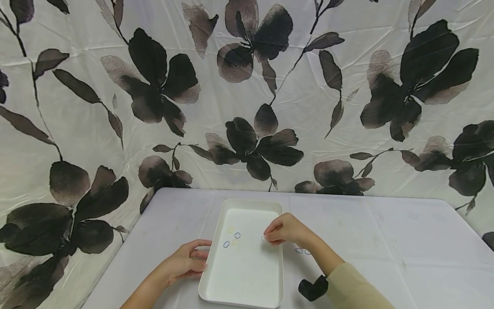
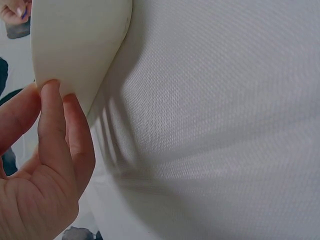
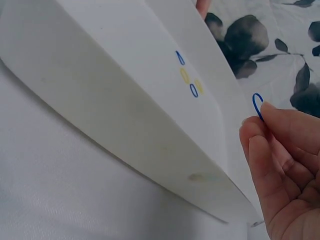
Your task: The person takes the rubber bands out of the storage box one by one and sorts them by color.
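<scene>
A white rectangular tray [image 1: 243, 283] lies on the table. My left hand [image 1: 187, 262] is at its left side, and in the left wrist view the fingertips [image 2: 50, 87] touch the tray wall near the rim. Over the tray's right part, my right hand [image 1: 287, 229] pinches a small blue ring [image 3: 257, 102] between thumb and fingertips; its loop stands out beyond them. Inside the tray, towards the left, lie two blue rings [image 1: 237, 235] and two yellow rings [image 1: 230, 230], close together.
Two more blue rings [image 1: 299, 250] lie on the white tablecloth [image 1: 370, 244] right of the tray, below my right forearm. Next to the right sleeve is a black object [image 1: 312, 288]. A floral curtain [image 1: 247, 94] hangs behind the table.
</scene>
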The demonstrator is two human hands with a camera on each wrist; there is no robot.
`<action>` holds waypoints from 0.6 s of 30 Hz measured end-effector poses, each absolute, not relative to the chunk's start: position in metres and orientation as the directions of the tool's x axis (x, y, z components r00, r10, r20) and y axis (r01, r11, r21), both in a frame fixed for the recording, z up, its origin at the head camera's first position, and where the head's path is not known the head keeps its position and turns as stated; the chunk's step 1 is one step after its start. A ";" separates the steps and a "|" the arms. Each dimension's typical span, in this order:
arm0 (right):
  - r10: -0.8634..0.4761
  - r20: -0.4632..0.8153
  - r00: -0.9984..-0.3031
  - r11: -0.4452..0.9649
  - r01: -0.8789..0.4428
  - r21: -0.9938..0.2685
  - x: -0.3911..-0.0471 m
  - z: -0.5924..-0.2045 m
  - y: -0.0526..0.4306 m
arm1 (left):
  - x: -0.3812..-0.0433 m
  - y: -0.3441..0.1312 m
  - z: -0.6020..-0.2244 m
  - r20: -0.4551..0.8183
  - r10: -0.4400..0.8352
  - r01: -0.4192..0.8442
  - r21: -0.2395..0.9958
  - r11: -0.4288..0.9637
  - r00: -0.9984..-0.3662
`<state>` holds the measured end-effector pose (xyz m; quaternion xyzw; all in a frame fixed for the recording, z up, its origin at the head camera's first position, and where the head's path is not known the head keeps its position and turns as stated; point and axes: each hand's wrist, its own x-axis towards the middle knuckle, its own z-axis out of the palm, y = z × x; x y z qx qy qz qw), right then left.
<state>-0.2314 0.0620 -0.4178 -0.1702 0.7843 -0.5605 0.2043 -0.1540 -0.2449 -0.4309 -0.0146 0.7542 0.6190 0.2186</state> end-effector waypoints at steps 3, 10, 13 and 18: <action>-0.494 -0.121 -0.861 0.312 -0.045 -0.949 -0.231 -0.417 0.066 | -0.154 -0.245 -0.431 -0.349 0.246 -0.293 0.927 0.236 -0.905; -0.486 -0.109 -0.867 0.312 -0.056 -0.948 -0.230 -0.416 0.074 | -0.154 -0.245 -0.431 -0.348 0.250 -0.293 0.928 0.232 -0.904; -0.489 -0.110 -0.865 0.311 -0.054 -0.949 -0.230 -0.416 0.077 | -0.154 -0.245 -0.431 -0.345 0.255 -0.291 0.929 0.227 -0.903; -0.485 -0.113 -0.867 0.316 -0.054 -0.947 -0.230 -0.416 0.083 | -0.154 -0.245 -0.431 -0.344 0.255 -0.289 0.929 0.230 -0.904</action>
